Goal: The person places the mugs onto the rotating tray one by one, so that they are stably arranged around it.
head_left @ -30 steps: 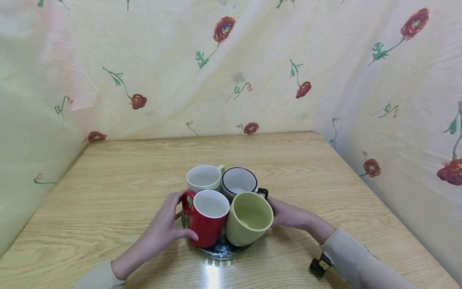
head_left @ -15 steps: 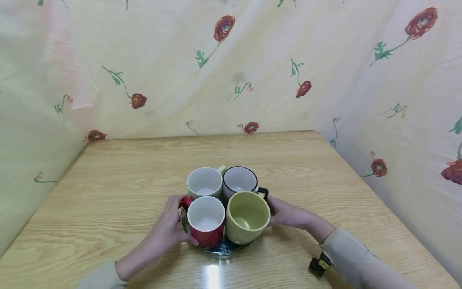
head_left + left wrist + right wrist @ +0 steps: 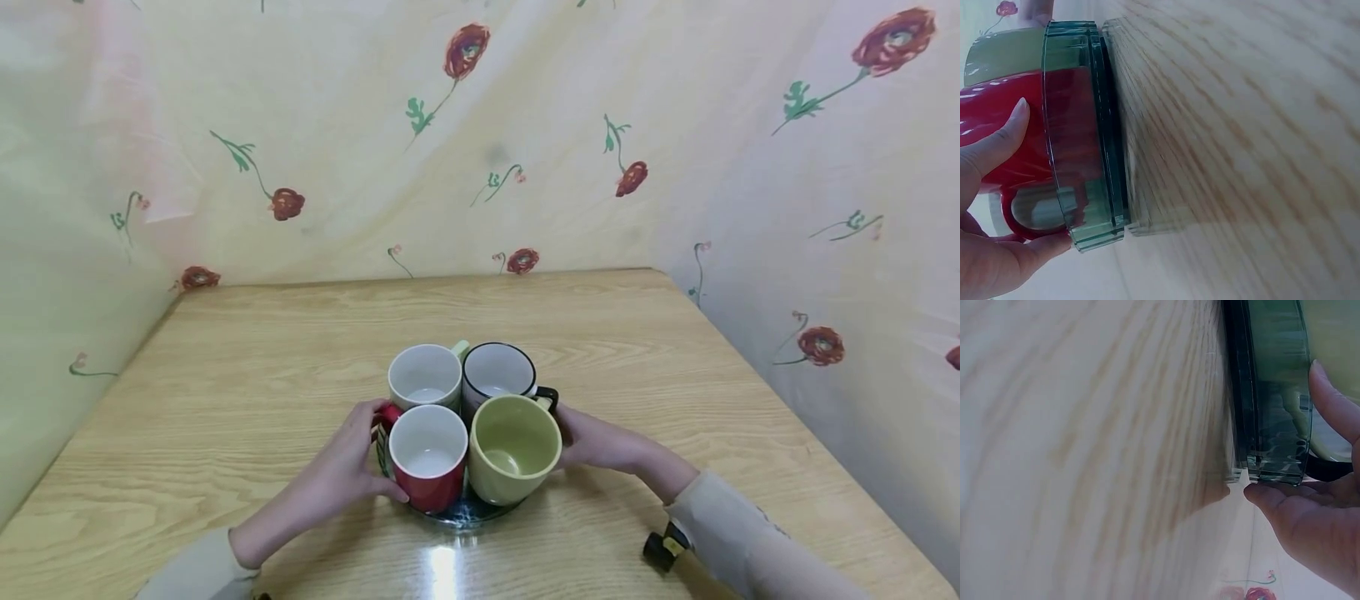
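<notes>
Several mugs stand crowded together in a round clear glass dish (image 3: 1094, 237) on the table. My left hand (image 3: 341, 462) holds the red mug (image 3: 433, 493), its thumb flat on the mug's side and its fingers behind the handle, close to the dish rim. At the right, my right hand (image 3: 596, 440) is round the pale yellow mug (image 3: 498, 482); in the right wrist view its thumb (image 3: 1330, 400) lies along that mug and its fingertips meet the dish wall. Behind these stand a pale mug with a light green handle (image 3: 460, 347) and a white mug with a black rim and handle (image 3: 547, 397).
The wooden table (image 3: 285, 358) extends on all sides of the dish. A flower-printed cloth (image 3: 360, 142) hangs behind it and down both sides. A small black device (image 3: 662, 550) sits at the right sleeve.
The red mug has gone from tilted to upright, and the yellow mug has straightened a little, mostly in the first half second. Both hands have hardly shifted.
</notes>
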